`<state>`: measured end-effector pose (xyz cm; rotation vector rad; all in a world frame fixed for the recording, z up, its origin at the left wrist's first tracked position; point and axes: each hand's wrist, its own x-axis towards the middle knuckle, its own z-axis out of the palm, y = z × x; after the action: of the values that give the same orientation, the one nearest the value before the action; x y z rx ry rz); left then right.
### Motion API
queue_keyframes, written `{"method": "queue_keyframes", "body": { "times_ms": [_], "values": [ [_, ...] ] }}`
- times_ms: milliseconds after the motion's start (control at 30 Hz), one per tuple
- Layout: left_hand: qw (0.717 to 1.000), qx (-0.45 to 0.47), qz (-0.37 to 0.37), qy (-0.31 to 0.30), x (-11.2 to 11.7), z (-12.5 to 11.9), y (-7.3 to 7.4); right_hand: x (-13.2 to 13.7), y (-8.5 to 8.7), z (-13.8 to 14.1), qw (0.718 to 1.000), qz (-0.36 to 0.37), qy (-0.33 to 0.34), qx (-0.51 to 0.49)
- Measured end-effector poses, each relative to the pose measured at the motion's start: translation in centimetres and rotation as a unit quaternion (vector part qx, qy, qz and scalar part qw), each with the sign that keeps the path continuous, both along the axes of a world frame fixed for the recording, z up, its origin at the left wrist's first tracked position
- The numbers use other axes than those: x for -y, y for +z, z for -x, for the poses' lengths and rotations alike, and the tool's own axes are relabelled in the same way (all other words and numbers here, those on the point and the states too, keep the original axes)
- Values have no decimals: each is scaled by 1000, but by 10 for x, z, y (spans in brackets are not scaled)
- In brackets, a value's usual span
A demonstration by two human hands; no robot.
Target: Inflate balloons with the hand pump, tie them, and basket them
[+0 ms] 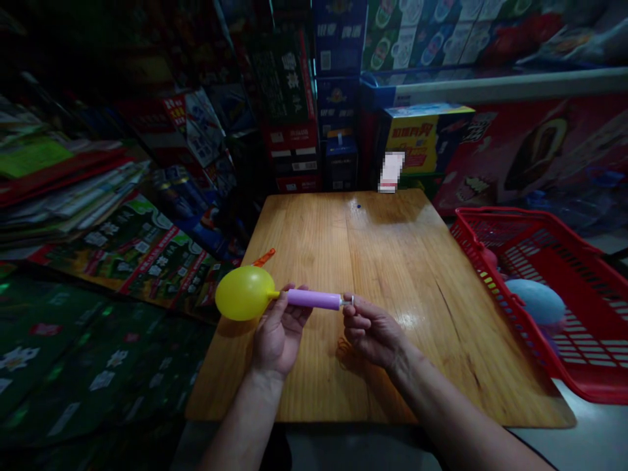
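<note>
A yellow balloon, round and inflated, sits on the nozzle end of a purple hand pump. My left hand is closed around the balloon's neck and the pump's front end, thumb on top. The fingers of my right hand grip the pump's white handle, which is nearly pushed in against the barrel. Just behind the yellow balloon lies a limp orange balloon. Beneath my right hand, several thin orange-brown rubber bands rest on the wooden table.
Right of the table stands a red plastic basket with a light blue balloon and pinkish ones inside. Stacked cartons line the back. Green boxes and a pile of papers are at the left. A small blue object lies on the far tabletop.
</note>
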<state>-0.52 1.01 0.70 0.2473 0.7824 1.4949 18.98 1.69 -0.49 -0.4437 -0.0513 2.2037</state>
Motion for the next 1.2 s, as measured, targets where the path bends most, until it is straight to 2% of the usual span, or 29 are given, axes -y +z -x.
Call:
{"method": "queue_keyframes", "body": {
  "times_ms": [233,433,567,700,833,1000,1100,1200],
  "values": [
    [997,-24,-25,62,-7,23,9,-9,11,-22,999,-26,-25,-11],
    [999,-1,-17,-29,3,3,4,2,5,0,1000,-13,-6,11],
    [1000,1,-12,-14,2,-1,4,2,7,2,1000,-11,0,9],
    [1000,1,-5,14,-5,13,8,-4,12,-15,999,-31,6,14],
    [998,-2,-13,54,-6,22,10,-7,13,-23,999,-46,-21,7],
    [999,6,-25,-28,2,5,4,1,8,-7,999,-31,-3,23],
    [1000,8,-17,-22,2,-3,1,3,6,1,999,-24,-1,21],
    [1000,4,-3,-4,-1,-2,0,0,6,-1,1000,-14,5,15]
  ]
}}
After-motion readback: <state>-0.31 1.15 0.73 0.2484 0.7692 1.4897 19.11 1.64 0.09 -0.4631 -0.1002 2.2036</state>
